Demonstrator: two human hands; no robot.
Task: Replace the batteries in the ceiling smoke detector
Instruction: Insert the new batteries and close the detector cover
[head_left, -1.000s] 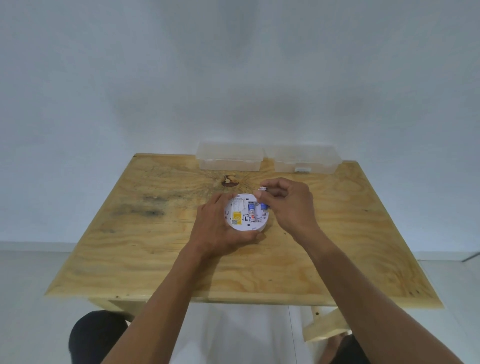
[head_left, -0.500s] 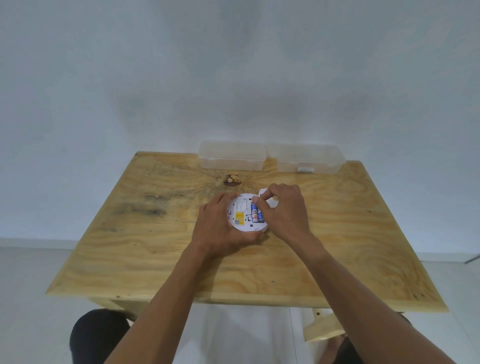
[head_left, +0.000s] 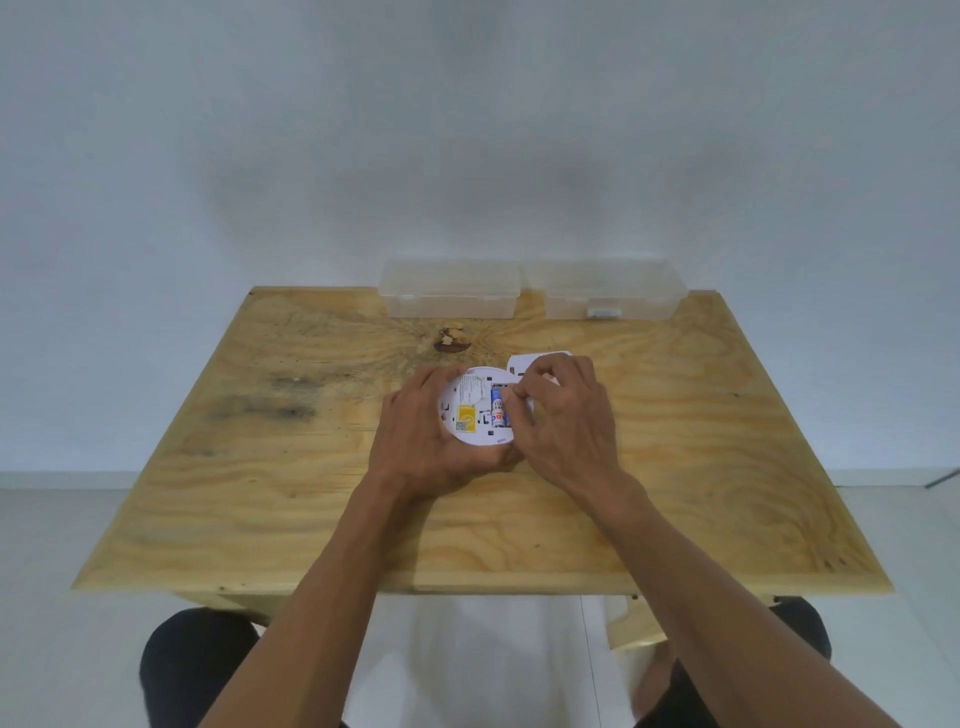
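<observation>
The smoke detector (head_left: 475, 410) is being kept back-side up near the middle of the plywood table (head_left: 701, 467), a bit toward the far half. Lots of bare wood is being left open on every side: a wide strip toward the near edge, broad stretches out to the left and right edges, and a narrower band up to the two clear plastic boxes (head_left: 450, 289) (head_left: 613, 295) that are being parked side by side along the far edge, against the wall. A dark knot (head_left: 451, 341) in the wood is sitting between the left box and the detector.

The detector is being cupped from the left and the near side by the left hand (head_left: 421, 447), fingers curled around its rim, thumb side hidden underneath. A yellow label (head_left: 466, 419) and a blue-and-white battery (head_left: 497, 408) in the open compartment are being left visible between the two hands.

The right hand (head_left: 563, 426) is being held over the detector's right portion, wrist angled in from the lower right, fingers bent and bunched together with the tips pressed down at the battery compartment. Whether something is actually being pinched there can't be told, since the fingertips are covering that spot. A white plate-shaped piece (head_left: 535, 361), probably the mounting base, is being partly hidden just behind the right hand's knuckles, lying flat on the table beside the detector.

Both forearms are being stretched in from the near edge.
</observation>
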